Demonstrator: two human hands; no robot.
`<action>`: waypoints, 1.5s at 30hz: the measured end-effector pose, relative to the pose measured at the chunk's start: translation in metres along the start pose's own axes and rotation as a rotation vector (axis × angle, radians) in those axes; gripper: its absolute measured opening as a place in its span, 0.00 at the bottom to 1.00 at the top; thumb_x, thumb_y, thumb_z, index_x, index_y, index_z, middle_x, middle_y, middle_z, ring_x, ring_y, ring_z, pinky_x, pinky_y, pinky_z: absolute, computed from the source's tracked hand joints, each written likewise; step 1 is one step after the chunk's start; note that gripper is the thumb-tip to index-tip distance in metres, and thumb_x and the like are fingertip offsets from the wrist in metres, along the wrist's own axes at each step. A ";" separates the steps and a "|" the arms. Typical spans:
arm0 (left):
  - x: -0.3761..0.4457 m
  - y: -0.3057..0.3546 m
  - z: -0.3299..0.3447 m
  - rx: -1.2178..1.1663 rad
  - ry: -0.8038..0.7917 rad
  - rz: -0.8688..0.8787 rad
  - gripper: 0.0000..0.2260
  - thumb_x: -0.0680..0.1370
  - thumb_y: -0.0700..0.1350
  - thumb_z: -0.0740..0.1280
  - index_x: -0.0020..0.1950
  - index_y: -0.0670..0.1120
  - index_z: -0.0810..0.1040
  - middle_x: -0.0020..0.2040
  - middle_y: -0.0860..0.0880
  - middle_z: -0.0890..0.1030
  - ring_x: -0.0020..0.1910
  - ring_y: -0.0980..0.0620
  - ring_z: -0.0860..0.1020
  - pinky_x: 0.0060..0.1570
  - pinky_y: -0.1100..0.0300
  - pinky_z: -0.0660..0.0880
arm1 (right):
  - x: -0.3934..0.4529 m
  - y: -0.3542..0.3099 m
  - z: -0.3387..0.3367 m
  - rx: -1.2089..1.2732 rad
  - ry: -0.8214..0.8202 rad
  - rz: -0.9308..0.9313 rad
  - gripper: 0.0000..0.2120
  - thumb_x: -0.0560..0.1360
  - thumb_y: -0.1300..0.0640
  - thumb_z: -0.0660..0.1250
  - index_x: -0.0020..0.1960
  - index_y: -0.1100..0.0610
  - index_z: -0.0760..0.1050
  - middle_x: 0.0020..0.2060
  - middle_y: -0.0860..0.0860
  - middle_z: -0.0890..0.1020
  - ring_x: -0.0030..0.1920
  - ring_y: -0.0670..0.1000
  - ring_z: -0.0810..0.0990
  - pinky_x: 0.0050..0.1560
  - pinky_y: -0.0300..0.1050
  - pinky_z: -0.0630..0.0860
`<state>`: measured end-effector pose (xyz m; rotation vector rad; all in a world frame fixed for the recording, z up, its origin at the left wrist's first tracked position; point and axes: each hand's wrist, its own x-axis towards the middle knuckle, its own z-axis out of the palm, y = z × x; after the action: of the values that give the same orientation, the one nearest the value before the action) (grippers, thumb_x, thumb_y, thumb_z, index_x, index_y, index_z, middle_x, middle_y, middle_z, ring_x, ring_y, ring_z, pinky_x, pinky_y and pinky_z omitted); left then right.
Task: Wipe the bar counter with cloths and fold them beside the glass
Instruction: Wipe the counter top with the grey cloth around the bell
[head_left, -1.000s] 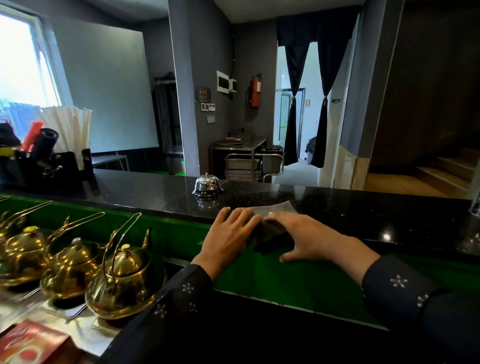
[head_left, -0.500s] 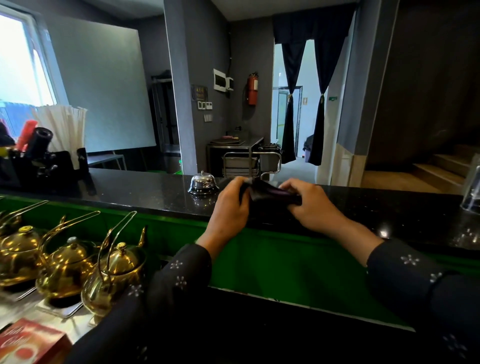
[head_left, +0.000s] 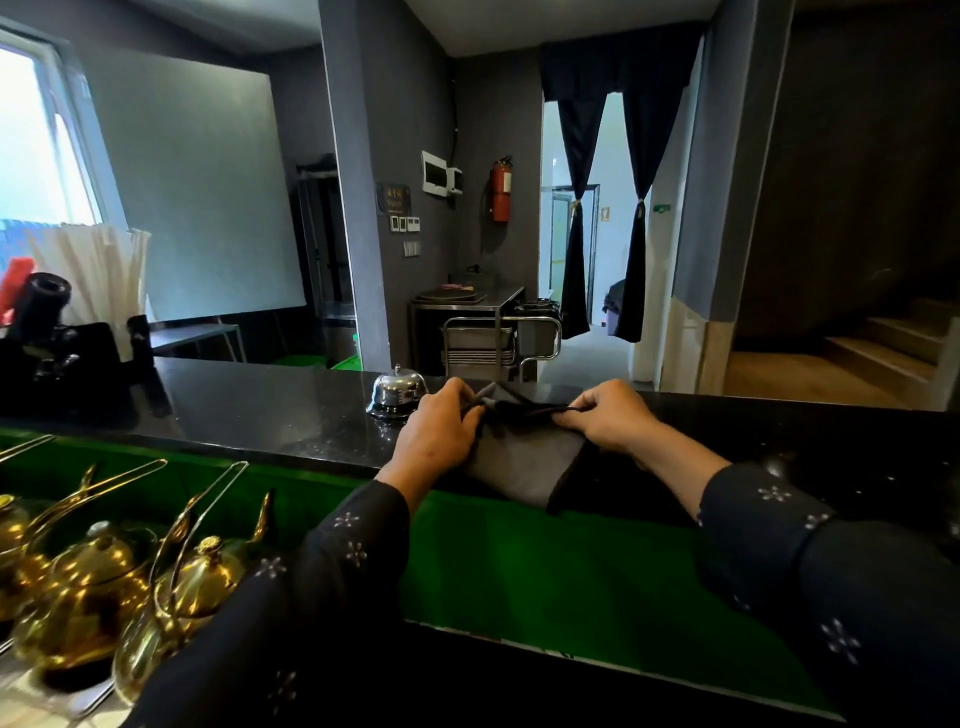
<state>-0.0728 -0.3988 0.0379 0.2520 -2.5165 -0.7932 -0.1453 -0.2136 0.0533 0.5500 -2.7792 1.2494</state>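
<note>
At the far left of the black bar counter (head_left: 249, 400), a dark caddy (head_left: 67, 358) holds a sheaf of white straws (head_left: 98, 270) and a red-and-black item whose kind cannot be told. Below the counter's green front, three brass teapots (head_left: 83, 597) stand in a row (lids on, contents hidden). Left hand (head_left: 434, 434) and right hand (head_left: 608, 415) each pinch an upper corner of the grey cloth (head_left: 524, 462), drawing its top edge taut just above the counter while the lower part hangs over the near edge, just right of the call bell (head_left: 397, 392). Half a second before, the cloth was bunched between the hands; it now hangs opened out, and the glass seen then at the right edge is out of frame.
</note>
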 end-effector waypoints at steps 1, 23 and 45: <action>0.002 -0.003 0.001 0.032 -0.034 -0.013 0.10 0.78 0.49 0.64 0.56 0.47 0.73 0.47 0.48 0.74 0.45 0.48 0.74 0.48 0.52 0.74 | 0.004 0.002 0.004 -0.037 0.001 0.007 0.12 0.72 0.53 0.72 0.47 0.62 0.83 0.43 0.57 0.83 0.41 0.52 0.79 0.41 0.44 0.72; 0.053 0.013 0.050 0.446 -0.469 -0.068 0.28 0.78 0.62 0.45 0.77 0.54 0.49 0.79 0.49 0.47 0.77 0.43 0.44 0.72 0.40 0.38 | 0.006 0.063 -0.020 -0.455 -0.091 -0.064 0.26 0.78 0.43 0.57 0.72 0.55 0.64 0.71 0.56 0.66 0.72 0.57 0.64 0.71 0.57 0.61; 0.088 0.014 0.074 0.506 -0.495 -0.107 0.27 0.78 0.64 0.45 0.76 0.58 0.49 0.79 0.48 0.45 0.77 0.42 0.43 0.72 0.38 0.39 | -0.010 0.142 -0.105 -0.573 -0.134 0.153 0.25 0.81 0.43 0.46 0.76 0.47 0.55 0.77 0.52 0.54 0.77 0.55 0.49 0.73 0.59 0.44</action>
<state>-0.1864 -0.3786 0.0282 0.3988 -3.1738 -0.2538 -0.1949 -0.0474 0.0208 0.3876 -3.1296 0.3876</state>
